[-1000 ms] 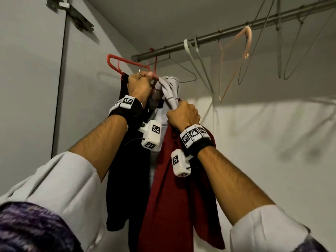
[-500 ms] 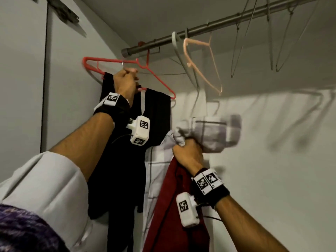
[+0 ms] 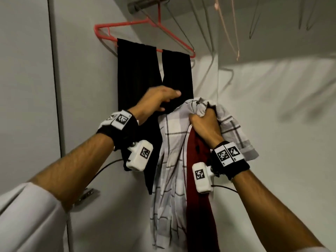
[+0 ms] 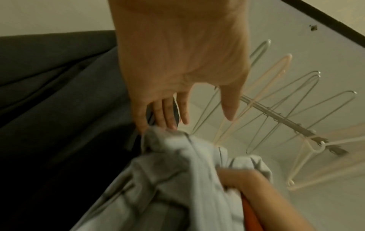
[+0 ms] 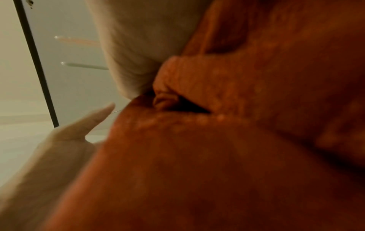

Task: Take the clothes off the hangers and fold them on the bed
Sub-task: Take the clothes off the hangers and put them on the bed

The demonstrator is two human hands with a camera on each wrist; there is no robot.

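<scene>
Black trousers (image 3: 136, 73) hang folded over the bar of a red hanger (image 3: 127, 26) on the closet rod (image 3: 145, 5). My left hand (image 3: 163, 100) reaches across them at mid height with its fingers straight; in the left wrist view this hand (image 4: 177, 112) lies open beside the dark cloth (image 4: 59, 109), its fingertips at the top of the checked shirt (image 4: 177, 164). My right hand (image 3: 205, 122) grips the bunched collar of a white checked shirt (image 3: 172, 160) together with a dark red garment (image 3: 198, 206); both hang down from the fist. The red cloth (image 5: 217, 156) fills the right wrist view.
Several empty wire and pale plastic hangers (image 3: 227, 33) dangle from the rod at the upper right. A closet door edge (image 3: 56, 88) with a metal hinge (image 3: 87, 195) stands on the left. The white back wall (image 3: 272, 124) is close behind the clothes.
My right hand has pulled the checked shirt down and away from the rod along with the red garment. My left hand has let go of the red hanger and dropped to the trousers.
</scene>
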